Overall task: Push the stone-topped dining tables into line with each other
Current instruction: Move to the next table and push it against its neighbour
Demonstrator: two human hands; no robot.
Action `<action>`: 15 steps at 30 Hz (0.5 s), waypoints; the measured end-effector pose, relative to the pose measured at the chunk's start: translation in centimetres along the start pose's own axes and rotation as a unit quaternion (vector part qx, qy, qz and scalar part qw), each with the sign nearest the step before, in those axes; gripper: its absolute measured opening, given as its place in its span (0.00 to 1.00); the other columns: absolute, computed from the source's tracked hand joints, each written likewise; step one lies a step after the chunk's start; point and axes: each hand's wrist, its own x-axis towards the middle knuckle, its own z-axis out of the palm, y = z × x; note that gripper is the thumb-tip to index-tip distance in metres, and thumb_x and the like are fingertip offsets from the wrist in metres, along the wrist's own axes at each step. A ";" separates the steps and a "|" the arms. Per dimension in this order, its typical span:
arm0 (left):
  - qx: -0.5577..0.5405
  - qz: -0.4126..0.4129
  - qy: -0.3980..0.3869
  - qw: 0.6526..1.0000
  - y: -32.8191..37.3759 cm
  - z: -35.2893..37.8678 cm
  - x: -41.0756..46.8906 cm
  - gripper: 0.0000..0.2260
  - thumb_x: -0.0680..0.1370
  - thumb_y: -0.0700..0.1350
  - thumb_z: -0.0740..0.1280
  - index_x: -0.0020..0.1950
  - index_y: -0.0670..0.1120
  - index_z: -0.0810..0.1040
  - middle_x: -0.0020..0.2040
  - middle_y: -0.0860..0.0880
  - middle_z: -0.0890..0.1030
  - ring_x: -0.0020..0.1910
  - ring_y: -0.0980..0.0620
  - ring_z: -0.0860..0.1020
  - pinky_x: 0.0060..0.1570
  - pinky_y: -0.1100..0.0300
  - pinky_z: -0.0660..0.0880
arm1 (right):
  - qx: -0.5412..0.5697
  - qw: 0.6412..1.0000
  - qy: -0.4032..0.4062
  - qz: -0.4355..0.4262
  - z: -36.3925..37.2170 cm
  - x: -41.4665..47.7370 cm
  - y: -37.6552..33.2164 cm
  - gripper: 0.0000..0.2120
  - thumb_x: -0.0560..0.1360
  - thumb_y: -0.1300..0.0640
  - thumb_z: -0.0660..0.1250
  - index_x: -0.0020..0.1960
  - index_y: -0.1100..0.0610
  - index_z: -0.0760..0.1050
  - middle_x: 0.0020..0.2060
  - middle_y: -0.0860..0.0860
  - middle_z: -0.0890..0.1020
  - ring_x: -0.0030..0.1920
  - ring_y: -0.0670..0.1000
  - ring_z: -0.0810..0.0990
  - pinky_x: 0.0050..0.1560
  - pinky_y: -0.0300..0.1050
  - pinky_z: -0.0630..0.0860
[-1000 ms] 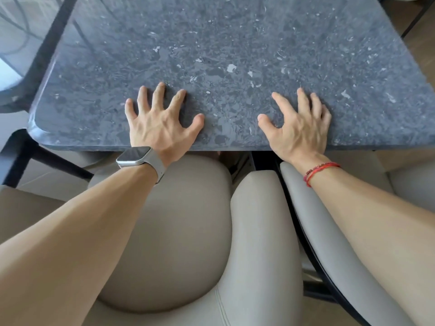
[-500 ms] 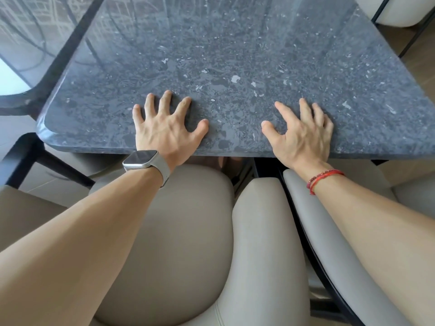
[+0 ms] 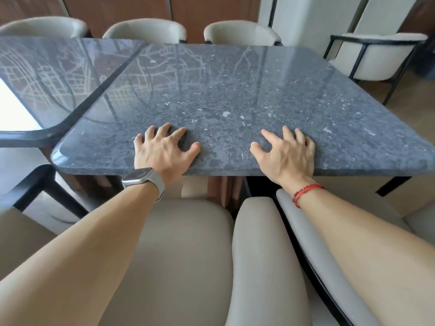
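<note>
My left grip (image 3: 162, 151) lies flat on the stone-topped counter (image 3: 235, 90), released and holding nothing, fingers spread, palm close to the near edge, a little left of the middle of the frame. My right grip (image 3: 286, 156) lies on the same top to the right of centre, also released, fingers fanned and slightly arched, with the heel of the palm at the edge. The two are well apart. A grey watch (image 3: 138, 176) is on my left wrist and a red bracelet (image 3: 306, 191) on my right. This counter fills the centre and right of the frame, dark and speckled. The second counter (image 3: 47, 74) lies just beside it in the upper left, a dark band running diagonally between them; I cannot tell whether they touch. Its near edge sits higher in the frame than the near edge under my palms. Below my arms, a beige chair (image 3: 183, 255) fills the lower centre and a grey chair (image 3: 306, 231) stands beside it in the lower right. Pale chair backs (image 3: 144, 30) line the top, and a black-framed chair (image 3: 376, 57) stands in the upper right.
</note>
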 end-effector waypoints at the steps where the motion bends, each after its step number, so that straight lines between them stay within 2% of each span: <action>1: 0.001 -0.001 -0.002 1.000 0.0 0.1 -0.1 0.27 0.76 0.71 0.52 0.68 0.63 0.74 0.72 0.53 0.73 0.72 0.46 0.66 0.74 0.42 0.58 | -0.002 1.000 -0.002 -0.001 0.1 -0.1 0.0 0.32 0.73 0.29 0.50 0.72 0.39 0.73 0.75 0.57 0.70 0.75 0.62 0.64 0.74 0.62 0.57; 7: 0.007 0.001 0.002 1.000 -0.3 0.0 0.2 0.27 0.75 0.71 0.51 0.69 0.63 0.73 0.72 0.55 0.73 0.73 0.46 0.66 0.75 0.43 0.58 | -0.004 1.000 0.002 -0.003 -0.2 0.2 -0.4 0.32 0.72 0.30 0.49 0.71 0.38 0.73 0.74 0.56 0.71 0.74 0.62 0.65 0.73 0.63 0.58; 15: 0.005 0.000 0.003 1.000 -0.2 0.1 0.3 0.29 0.74 0.72 0.50 0.69 0.64 0.73 0.73 0.55 0.72 0.74 0.47 0.65 0.74 0.42 0.58 | -0.013 1.000 -0.013 -0.006 -0.3 0.3 -0.2 0.28 0.76 0.31 0.54 0.71 0.38 0.72 0.75 0.58 0.70 0.75 0.62 0.64 0.73 0.63 0.56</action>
